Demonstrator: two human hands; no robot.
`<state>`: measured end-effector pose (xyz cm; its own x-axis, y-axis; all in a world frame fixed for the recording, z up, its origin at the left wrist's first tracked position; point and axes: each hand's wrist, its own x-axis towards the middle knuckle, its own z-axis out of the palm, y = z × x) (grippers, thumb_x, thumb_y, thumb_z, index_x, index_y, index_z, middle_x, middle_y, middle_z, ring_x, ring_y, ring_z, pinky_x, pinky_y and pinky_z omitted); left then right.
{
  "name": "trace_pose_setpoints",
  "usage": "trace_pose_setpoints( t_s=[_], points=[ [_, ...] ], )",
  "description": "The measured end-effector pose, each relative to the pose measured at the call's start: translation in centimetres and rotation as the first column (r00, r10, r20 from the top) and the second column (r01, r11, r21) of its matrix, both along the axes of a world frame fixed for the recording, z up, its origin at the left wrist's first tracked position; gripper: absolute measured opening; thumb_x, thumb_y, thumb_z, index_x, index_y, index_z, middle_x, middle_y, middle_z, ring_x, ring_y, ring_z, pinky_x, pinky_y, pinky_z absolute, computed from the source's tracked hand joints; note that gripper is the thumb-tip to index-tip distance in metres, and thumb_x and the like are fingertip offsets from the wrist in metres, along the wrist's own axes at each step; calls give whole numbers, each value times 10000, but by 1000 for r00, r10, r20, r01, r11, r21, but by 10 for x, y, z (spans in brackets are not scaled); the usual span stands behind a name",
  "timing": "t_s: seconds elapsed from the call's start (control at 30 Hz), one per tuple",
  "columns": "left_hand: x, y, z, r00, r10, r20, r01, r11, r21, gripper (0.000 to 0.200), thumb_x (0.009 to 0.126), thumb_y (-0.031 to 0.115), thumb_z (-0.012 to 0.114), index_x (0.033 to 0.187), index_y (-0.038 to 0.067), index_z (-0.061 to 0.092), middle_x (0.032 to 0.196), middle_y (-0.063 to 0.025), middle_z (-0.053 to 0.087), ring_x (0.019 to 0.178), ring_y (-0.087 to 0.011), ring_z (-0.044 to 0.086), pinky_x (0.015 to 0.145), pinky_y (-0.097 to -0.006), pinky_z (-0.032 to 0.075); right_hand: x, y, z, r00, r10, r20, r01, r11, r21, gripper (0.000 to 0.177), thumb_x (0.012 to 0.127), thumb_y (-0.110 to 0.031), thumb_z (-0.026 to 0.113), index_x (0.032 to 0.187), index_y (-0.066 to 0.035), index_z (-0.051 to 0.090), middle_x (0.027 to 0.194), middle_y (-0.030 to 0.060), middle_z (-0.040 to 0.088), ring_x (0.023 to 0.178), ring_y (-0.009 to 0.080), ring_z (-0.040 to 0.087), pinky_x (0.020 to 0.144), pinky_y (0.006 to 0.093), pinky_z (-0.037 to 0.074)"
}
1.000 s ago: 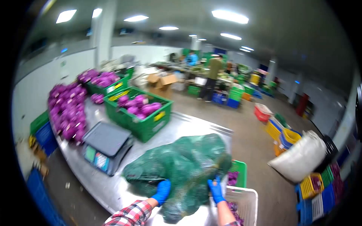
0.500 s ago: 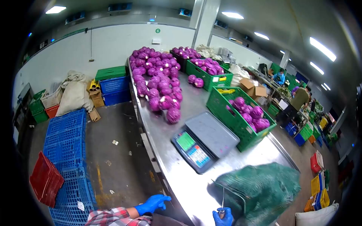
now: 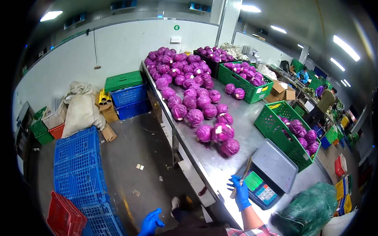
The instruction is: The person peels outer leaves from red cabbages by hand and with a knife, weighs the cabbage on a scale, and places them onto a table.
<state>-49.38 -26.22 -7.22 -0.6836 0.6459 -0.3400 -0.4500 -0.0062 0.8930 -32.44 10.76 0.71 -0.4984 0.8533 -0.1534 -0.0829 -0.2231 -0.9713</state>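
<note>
My right hand (image 3: 241, 195), in a blue glove, is closed around a knife (image 3: 247, 167) with its narrow blade pointing up and away. It hovers at the left edge of the digital scale (image 3: 264, 195), close to the green display. Purple cabbages (image 3: 230, 147) lie in a heap on the metal table (image 3: 189, 143), the nearest ones just beyond the knife. My left hand (image 3: 151, 223), also blue-gloved, is low beside the table over the floor, fingers apart and holding nothing. A green mesh sack (image 3: 309, 208) rests to the right of the scale.
Green crates (image 3: 281, 128) of cabbages stand along the table's right side. Blue plastic pallets (image 3: 76, 157), a red crate (image 3: 65, 216) and stacked blue crates (image 3: 132, 104) are on the floor at left. Several people work at benches in the far right background.
My right hand has moved with the knife from beside the mesh sack to the scale's left edge. My view has shifted, showing the cabbages closer. My left hand stays low, holding nothing.
</note>
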Motion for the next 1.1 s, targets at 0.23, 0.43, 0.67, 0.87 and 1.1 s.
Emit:
trace_pose_setpoints(
  t_s=[0.23,0.43,0.67,0.87,1.1],
  points=[
    [-177,76,6,974,-29,223,80,972,-221,381,941,282,511,1285,124,465,776,-94,604,651,-198,616,608,-339,537,-128,136,-34,983,-165,77,172,980,-101,763,866,-371,603,1451,-235,132,935,137,556,684,251,608,540,393,533],
    [-293,161,28,984,-174,32,177,969,-174,416,918,224,562,1286,57,464,835,-62,566,703,-144,566,673,-269,498,-171,143,-32,953,-301,21,302,948,-105,685,907,-381,554,1454,-242,167,766,29,535,614,143,553,515,308,501],
    [-378,384,117,29,-584,-811,527,699,-484,813,731,433,717,1350,24,385,1208,-240,474,1114,-373,482,955,-435,393,-193,135,-55,851,-496,-174,384,813,-439,342,880,-514,521,893,-192,408,526,-23,399,424,158,459,437,319,442],
    [-376,559,115,-690,-520,-503,394,313,-864,1030,627,492,759,1450,258,186,1413,-234,250,1220,-530,294,937,-551,385,-202,123,-62,659,-744,-109,563,584,-585,389,836,-561,563,758,-180,541,597,-11,518,511,105,524,460,277,444],
    [-385,621,73,-513,-532,-674,661,256,-705,920,595,511,735,1392,289,335,1407,-228,289,1086,-468,441,927,-500,422,-230,115,-46,550,-760,-346,567,644,-514,589,897,-424,503,1367,-97,369,1382,135,413,1247,336,424,1031,513,353]
  ],
)
